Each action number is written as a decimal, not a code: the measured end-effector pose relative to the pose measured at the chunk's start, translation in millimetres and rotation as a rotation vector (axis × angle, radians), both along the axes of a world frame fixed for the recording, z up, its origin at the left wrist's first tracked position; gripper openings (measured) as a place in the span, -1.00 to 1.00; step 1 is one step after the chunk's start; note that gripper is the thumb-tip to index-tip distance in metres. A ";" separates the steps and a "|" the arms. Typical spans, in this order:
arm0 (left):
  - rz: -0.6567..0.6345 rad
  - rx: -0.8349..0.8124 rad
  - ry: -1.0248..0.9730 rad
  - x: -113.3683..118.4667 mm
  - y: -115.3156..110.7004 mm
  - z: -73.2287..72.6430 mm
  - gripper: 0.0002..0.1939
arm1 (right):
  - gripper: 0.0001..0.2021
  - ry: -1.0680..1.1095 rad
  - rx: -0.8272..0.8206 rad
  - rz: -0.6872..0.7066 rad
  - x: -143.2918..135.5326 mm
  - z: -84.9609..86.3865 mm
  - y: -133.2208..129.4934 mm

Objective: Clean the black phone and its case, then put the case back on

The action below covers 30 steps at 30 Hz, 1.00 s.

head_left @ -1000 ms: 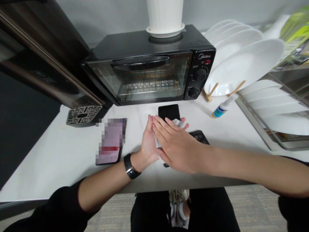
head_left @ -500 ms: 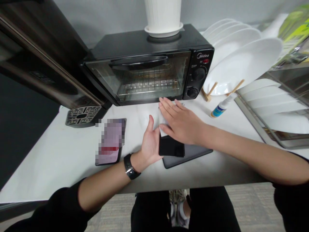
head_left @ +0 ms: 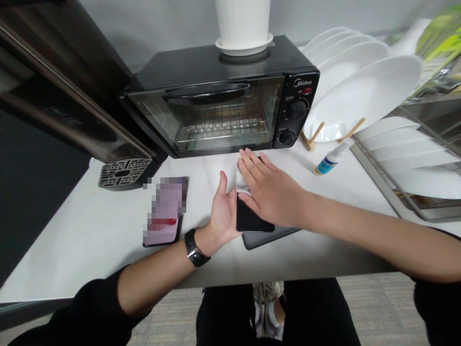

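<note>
A black phone rests on my left hand, whose thumb points up beside its left edge; the other fingers are hidden under it. My right hand lies nearly flat over the phone's upper part, fingers stretched and pressing a light cloth against the surface. Beneath the phone and my right wrist, a dark flat case or device lies on the counter. To the left is another phone with its screen lit and partly pixelated. A small spray bottle stands to the right of my right hand.
Behind my hands is a black toaster oven with a white pot on top. At the left stands a dark machine with a drip tray. White plates stand in a wooden rack; a metal dish rack is at the right.
My right hand has shifted slightly down and right over the phone with the cloth, covering more of the dark case. My left hand has hardly moved.
</note>
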<state>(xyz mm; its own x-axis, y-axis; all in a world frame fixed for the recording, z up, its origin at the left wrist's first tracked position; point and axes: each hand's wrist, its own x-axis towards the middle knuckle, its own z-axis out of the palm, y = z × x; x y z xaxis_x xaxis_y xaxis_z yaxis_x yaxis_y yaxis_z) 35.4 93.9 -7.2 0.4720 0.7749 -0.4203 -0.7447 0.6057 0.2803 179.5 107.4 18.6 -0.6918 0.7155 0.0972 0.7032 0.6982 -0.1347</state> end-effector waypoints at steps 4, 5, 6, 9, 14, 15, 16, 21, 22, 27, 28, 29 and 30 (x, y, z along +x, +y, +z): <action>0.068 -0.041 0.018 0.7 0.0 2.6 -0.25 | -0.13 -0.014 -0.047 0.178 -3.0 -1.2 -8.0; 0.072 -0.060 0.036 0.1 0.2 3.2 -0.26 | -0.12 -0.016 -0.055 0.149 -1.7 -0.8 -4.8; 0.065 -0.073 0.049 -0.5 0.4 3.4 -0.26 | -0.11 -0.018 -0.059 0.094 -0.2 -0.3 -0.8; -0.008 -0.053 0.025 -1.1 0.7 2.0 -0.22 | -0.14 -0.015 -0.042 -0.015 1.8 1.0 3.4; -0.030 0.055 -0.041 2.2 -1.4 0.8 -0.14 | -0.20 0.036 -0.024 0.181 -1.4 -2.5 -5.2; -0.028 0.040 -0.029 2.2 -1.7 1.1 -0.16 | -0.23 0.039 -0.022 0.154 -0.4 -3.4 -2.2; -0.030 0.020 -0.015 1.9 -1.8 1.3 -0.17 | -0.25 0.040 -0.017 0.100 1.1 -4.0 1.5; -0.064 0.011 -0.013 1.5 -0.8 -1.4 -0.15 | -0.16 0.054 -0.028 0.069 3.5 -3.5 0.7; -0.055 0.027 -0.021 2.1 -0.8 -2.1 -0.14 | -0.15 0.053 -0.032 0.132 2.7 -3.0 -2.2; -0.062 0.039 -0.006 2.9 -3.2 -2.5 -0.20 | -0.27 0.044 -0.009 0.008 3.1 0.8 2.1; -0.076 0.040 -0.005 2.6 -4.0 -2.1 -0.19 | -0.26 0.040 -0.017 -0.033 3.2 2.0 1.8; -0.093 0.043 -0.009 2.4 -4.8 -1.6 -0.18 | -0.24 0.035 -0.030 -0.035 3.0 3.2 -0.5; -0.107 0.046 -0.017 2.2 -5.4 -0.9 -0.16 | -0.21 0.031 -0.044 0.000 2.5 4.4 -4.2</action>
<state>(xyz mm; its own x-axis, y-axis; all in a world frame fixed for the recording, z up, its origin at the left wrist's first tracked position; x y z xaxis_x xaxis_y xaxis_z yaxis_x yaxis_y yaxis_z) 37.6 88.5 -8.1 0.5599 0.7380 -0.3767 -0.6813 0.6688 0.2976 182.0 103.2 23.0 -0.6888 0.7198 0.0865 0.6984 0.6909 -0.1868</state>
